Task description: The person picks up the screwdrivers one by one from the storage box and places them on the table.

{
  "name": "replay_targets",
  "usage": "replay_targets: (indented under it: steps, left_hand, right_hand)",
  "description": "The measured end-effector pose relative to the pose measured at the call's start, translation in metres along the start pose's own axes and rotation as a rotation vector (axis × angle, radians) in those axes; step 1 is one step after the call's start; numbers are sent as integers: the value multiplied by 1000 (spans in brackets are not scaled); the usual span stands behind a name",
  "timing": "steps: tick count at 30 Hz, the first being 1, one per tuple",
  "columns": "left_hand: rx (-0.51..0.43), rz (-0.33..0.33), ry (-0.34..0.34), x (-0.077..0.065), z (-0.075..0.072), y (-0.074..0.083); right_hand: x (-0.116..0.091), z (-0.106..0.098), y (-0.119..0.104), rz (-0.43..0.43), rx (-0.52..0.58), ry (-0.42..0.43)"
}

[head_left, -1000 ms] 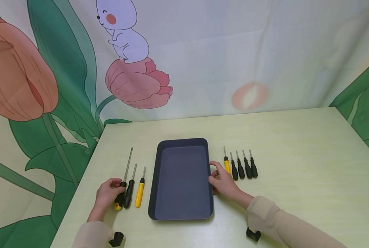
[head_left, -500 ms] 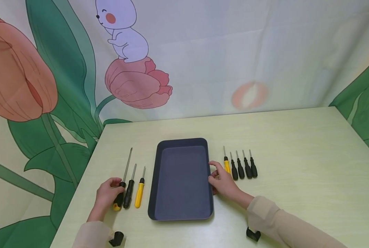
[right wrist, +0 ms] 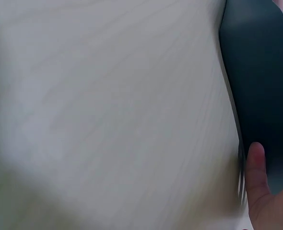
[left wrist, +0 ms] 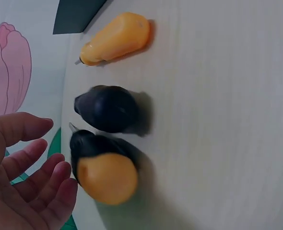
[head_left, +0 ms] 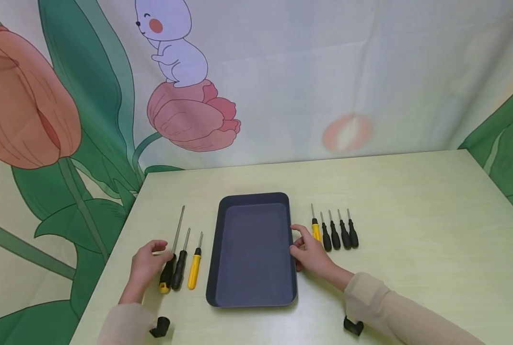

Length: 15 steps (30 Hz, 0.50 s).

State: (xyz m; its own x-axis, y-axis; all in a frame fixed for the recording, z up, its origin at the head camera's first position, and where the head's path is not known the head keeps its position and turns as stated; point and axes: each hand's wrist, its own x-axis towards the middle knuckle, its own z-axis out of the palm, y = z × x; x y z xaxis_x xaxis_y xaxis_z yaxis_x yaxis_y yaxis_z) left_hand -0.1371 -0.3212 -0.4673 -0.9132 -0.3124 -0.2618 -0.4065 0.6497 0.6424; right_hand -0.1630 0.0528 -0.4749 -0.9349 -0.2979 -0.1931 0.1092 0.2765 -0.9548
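Note:
In the head view, my left hand (head_left: 146, 263) is over the left side of a large black screwdriver (head_left: 166, 280) with a yellow butt end. The left wrist view shows its loosely bent fingers (left wrist: 41, 191) beside that handle, holding nothing. To the right of this screwdriver lie a black screwdriver (head_left: 179, 272) and a yellow screwdriver (head_left: 193, 273), shafts pointing away from me. My right hand (head_left: 314, 256) touches the right side of a dark rectangular tray (head_left: 256, 254). Against the tray's outer wall, the right wrist view shows a straight thumb (right wrist: 257, 167).
Right of the tray stands a row with a small yellow screwdriver (head_left: 315, 231) and several small black screwdrivers (head_left: 344, 235). The pale table (head_left: 420, 230) backs onto a printed curtain (head_left: 282, 86). Small black pieces (head_left: 160, 327) show by both sleeves.
My left hand has come away from the large screwdriver's handle, moving slightly up and left with its fingers loosening. The right hand and the tray have stayed in place.

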Motion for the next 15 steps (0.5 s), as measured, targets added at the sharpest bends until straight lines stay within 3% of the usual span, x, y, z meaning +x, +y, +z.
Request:
replay_targets:
  steps: [4,8,15]
  left_hand:
    - [29,26,17,4,-1,10]
    - [53,67,28,4,-1,25]
    - [54,206,48,4,-2,62]
  right_hand:
    - [-4,-2,-8,-1,-11,-14]
    - [3,-3,2,-1,-37,-37]
    - [16,-18,4,56,-221,-89]
